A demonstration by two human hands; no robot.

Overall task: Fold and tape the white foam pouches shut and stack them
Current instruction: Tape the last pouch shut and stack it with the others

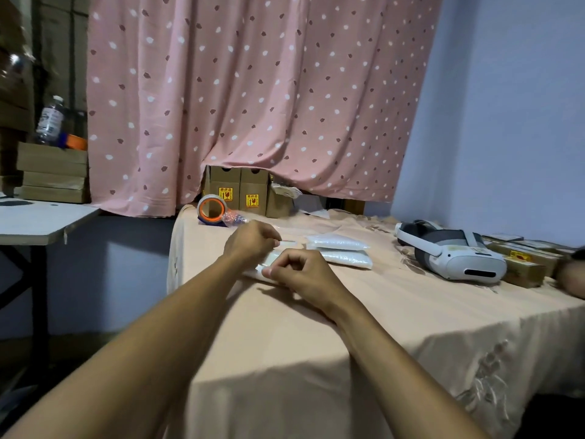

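Observation:
A white foam pouch (265,263) lies on the peach tablecloth, mostly hidden under both hands. My left hand (250,240) is closed over its far end, pinching what looks like a short strip of tape (288,242). My right hand (299,270) presses its near end with thumb and fingers curled on the pouch edge. Just right of the hands, two finished white pouches (340,250) rest one on the other. A tape roll with an orange core (211,210) stands at the table's far left corner.
A white headset (449,253) lies at the right, with flat cardboard boxes (522,261) beyond it and another person's arm (573,275) at the right edge. Cardboard boxes (240,191) stand under the pink curtain. A white side table (41,220) is at the left.

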